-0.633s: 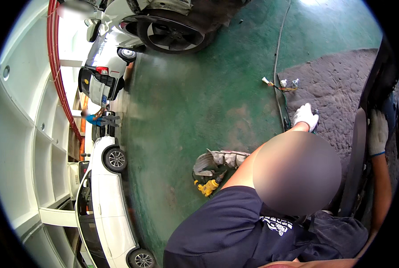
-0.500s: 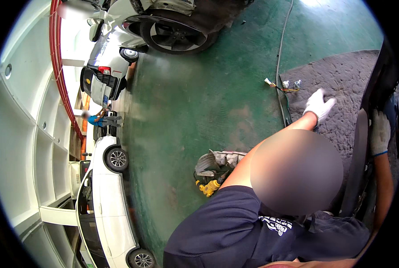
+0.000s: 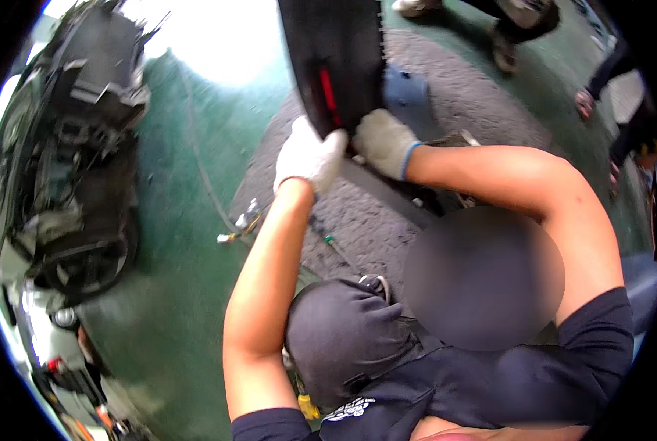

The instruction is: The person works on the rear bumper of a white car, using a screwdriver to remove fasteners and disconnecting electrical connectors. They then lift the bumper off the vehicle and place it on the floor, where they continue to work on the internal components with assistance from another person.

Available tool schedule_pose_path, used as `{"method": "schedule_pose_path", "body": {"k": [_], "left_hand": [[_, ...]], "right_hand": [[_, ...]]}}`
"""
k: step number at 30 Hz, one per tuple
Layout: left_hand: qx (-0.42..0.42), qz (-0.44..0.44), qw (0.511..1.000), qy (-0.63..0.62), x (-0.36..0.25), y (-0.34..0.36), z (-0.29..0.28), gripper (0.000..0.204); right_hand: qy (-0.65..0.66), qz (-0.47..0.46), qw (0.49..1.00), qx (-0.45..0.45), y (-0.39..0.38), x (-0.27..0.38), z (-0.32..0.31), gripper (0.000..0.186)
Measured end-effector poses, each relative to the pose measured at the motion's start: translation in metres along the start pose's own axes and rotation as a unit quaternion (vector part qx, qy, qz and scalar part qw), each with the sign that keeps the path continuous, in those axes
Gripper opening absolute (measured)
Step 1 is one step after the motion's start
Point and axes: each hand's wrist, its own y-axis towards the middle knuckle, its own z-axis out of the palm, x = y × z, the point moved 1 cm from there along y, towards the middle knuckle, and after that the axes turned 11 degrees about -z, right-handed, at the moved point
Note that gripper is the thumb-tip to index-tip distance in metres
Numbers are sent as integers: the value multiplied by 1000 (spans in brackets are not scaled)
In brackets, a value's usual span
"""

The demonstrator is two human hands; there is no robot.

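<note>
A black car body panel (image 3: 336, 59) with a red reflector strip stands upright on the grey mat (image 3: 453, 81) in front of me. My left hand (image 3: 310, 158), in a white glove, grips the panel's lower left edge. My right hand (image 3: 383, 143), in a grey-white glove with a blue cuff, holds the bottom edge just beside it. Both bare forearms reach up from the lower part of the picture. A dark cloth (image 3: 343, 338) hangs over my chest.
A stripped car front (image 3: 63, 169) stands at the left on the green floor (image 3: 174, 294). A thin hose (image 3: 200, 169) runs toward small loose parts (image 3: 240, 224). A screwdriver (image 3: 327, 237) lies on the mat. Other people's feet (image 3: 505, 33) and legs (image 3: 622, 95) are at top right.
The view has swung from the parked cars toward the mat. My left hand, which was reaching out over the mat, now grips the black panel next to my right hand.
</note>
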Motion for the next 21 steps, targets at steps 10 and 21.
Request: {"method": "schedule_pose_path", "body": {"k": [10, 21], "left_hand": [[-40, -1, 999, 19, 19, 2, 15, 50], [-48, 46, 998, 19, 10, 9, 18, 44]], "right_hand": [[-19, -5, 999, 35, 6, 15, 12, 25], [30, 15, 999, 41, -10, 2, -14, 30]]}}
